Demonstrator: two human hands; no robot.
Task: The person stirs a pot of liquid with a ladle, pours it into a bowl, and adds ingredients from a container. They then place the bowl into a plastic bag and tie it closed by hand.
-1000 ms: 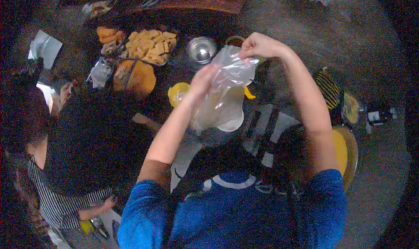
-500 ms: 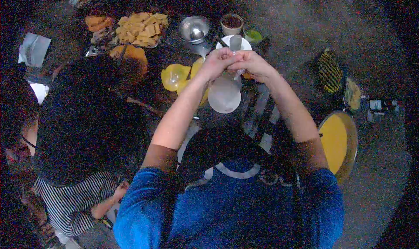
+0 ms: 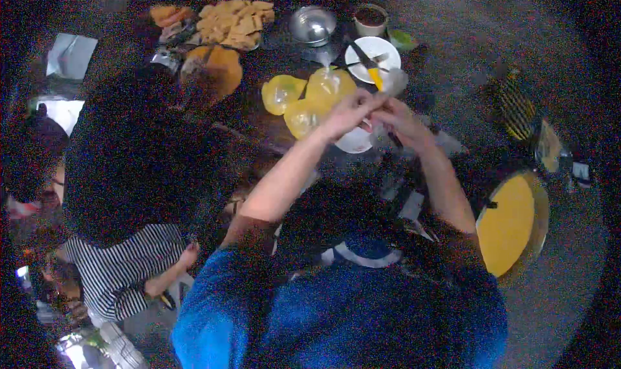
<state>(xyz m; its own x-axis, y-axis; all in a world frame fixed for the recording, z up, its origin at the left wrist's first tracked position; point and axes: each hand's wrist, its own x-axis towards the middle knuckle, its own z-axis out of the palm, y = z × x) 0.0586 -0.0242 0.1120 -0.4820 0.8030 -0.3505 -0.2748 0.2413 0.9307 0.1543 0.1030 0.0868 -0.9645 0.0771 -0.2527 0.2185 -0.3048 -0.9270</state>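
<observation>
My left hand (image 3: pixel 350 115) and my right hand (image 3: pixel 402 124) meet in front of me, fingers pinched together. Between them is the gathered neck of a translucent plastic bag (image 3: pixel 393 81), whose loose top sticks out above the fingers. Below the hands, partly covered by them, shows a pale round shape (image 3: pixel 354 141). Just left of my left hand lie several rounded yellow bags (image 3: pixel 283 94) with shiny clear plastic on them. Past my fingers, a white plate (image 3: pixel 389 52) carries a dark-handled utensil with a yellow part (image 3: pixel 374 75).
At the back stand a heap of tan chunks (image 3: pixel 234 22), a metal bowl (image 3: pixel 313 26) and a cup of dark contents (image 3: pixel 370 19). A large pan of yellow liquid (image 3: pixel 511 223) sits to the right. Another person in a striped shirt (image 3: pixel 129 272) is on my left.
The view has shifted, so the tabletop things sit further right and higher. My hands moved nearer to me relative to the plate, uncovering more of it, and the bag's top now leans right.
</observation>
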